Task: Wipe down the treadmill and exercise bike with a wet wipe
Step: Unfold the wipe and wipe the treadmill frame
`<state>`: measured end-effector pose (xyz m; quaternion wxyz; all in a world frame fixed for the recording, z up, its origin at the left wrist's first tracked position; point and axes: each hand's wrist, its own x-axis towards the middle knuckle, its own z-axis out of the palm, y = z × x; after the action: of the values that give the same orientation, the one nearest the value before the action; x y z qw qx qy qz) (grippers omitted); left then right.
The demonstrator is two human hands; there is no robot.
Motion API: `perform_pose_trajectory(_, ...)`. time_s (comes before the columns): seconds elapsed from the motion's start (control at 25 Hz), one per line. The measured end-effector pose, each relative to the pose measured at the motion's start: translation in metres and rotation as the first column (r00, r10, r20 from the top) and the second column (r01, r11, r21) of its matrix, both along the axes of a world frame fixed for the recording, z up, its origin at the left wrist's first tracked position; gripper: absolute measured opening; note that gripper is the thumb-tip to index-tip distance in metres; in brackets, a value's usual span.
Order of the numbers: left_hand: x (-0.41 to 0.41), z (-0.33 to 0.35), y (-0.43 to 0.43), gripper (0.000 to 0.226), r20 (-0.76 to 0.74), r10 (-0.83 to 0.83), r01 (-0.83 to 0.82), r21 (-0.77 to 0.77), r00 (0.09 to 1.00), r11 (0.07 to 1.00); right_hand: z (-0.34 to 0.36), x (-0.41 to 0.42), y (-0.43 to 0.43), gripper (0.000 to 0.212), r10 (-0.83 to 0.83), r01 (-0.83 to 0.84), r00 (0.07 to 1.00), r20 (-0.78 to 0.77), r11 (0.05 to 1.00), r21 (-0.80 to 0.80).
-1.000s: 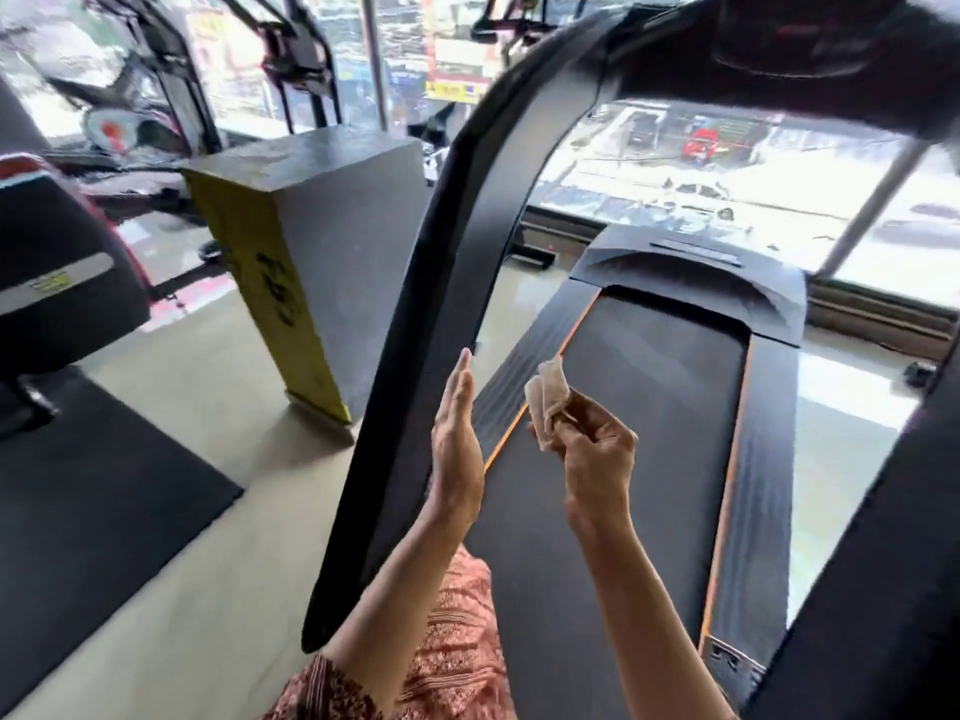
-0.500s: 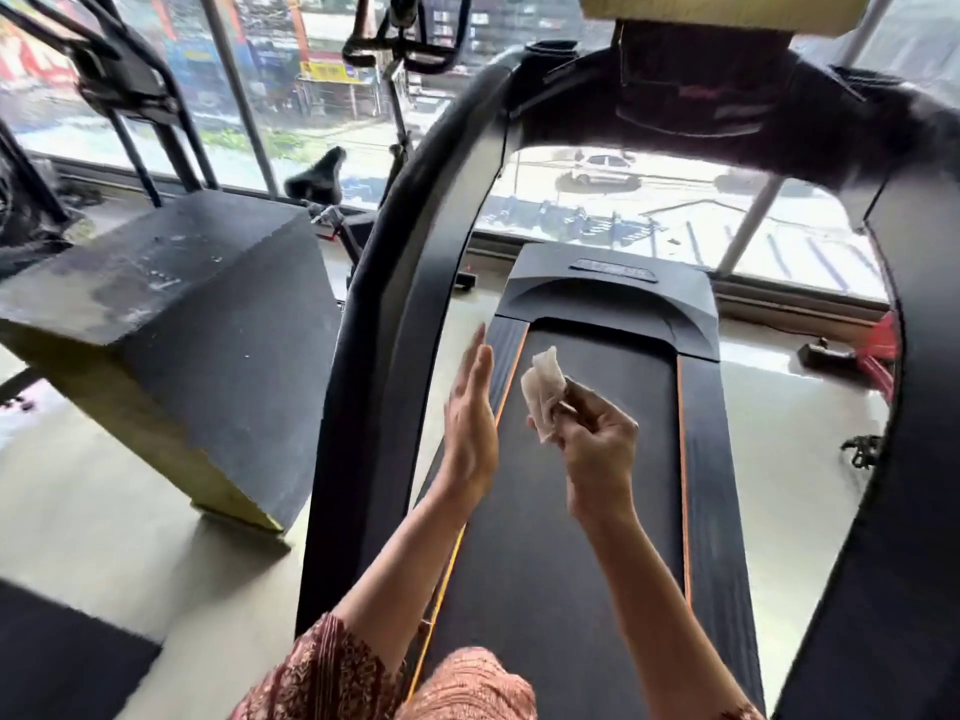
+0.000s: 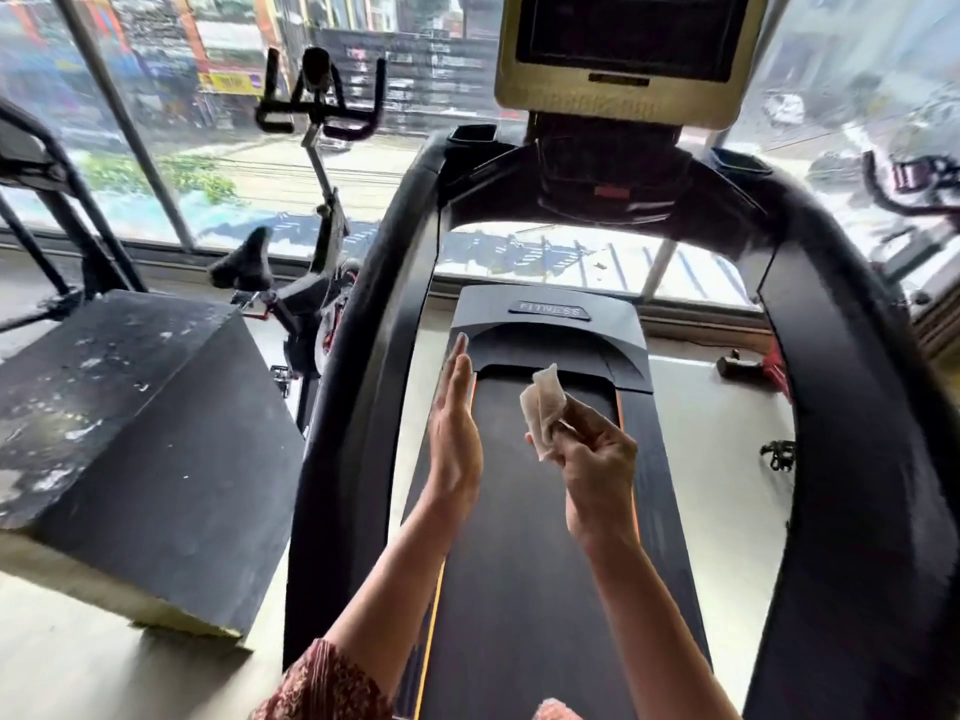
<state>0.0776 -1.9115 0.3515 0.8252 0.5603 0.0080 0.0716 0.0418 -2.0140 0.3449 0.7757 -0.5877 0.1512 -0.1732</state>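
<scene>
While the right hand (image 3: pixel 597 459) pinches the wet wipe (image 3: pixel 544 407) pointing upright above the treadmill (image 3: pixel 519 589) belt, the left hand (image 3: pixel 454 439) hangs flat-fingered, empty.

Raised left hand (image 3: pixel 453 439) edge-on, fingers (image 3: pixel 460 366) straight and together, pointing far, palm facing right. Just right of it and apart, right hand (image 3: pixel 597 459) has its fingers curled, pinching a crumpled wet wipe (image 3: pixel 543 407) at its far-left side. Bare left forearm (image 3: pixel 395 574) and right forearm (image 3: pixel 644 605) rise from the near edge, with a patterned sleeve (image 3: pixel 322 688) at the left elbow.
</scene>
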Motion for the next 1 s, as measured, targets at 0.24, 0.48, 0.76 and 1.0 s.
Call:
perform_pose_trajectory(0.24,0.064,-0.010,-0.035,0.045,-0.017,-0.036,0.037,0.060,0.999,0.998,-0.009,0.064,-0.033,0.054,-0.016,0.015,1.000,0.005,0.998,0.067)
perform_pose_trajectory(0.48,0.171,0.009,-0.088,0.046,-0.008,-0.029,0.030,0.117,1.000,0.993,0.006,0.180,-0.087,0.049,0.022,-0.022,1.000,-0.003,0.997,0.068)
perform_pose_trajectory(0.76,0.277,0.020,-0.147,0.045,-0.014,-0.008,0.009,0.126,1.000,0.992,0.014,0.290,-0.137,0.040,0.075,-0.075,0.997,-0.001,0.997,0.029)
perform_pose_trajectory(1.0,0.357,0.005,-0.158,0.045,-0.057,0.048,-0.041,0.115,0.997,0.993,-0.001,0.364,-0.152,0.042,0.132,-0.130,0.989,-0.068,0.991,0.031)
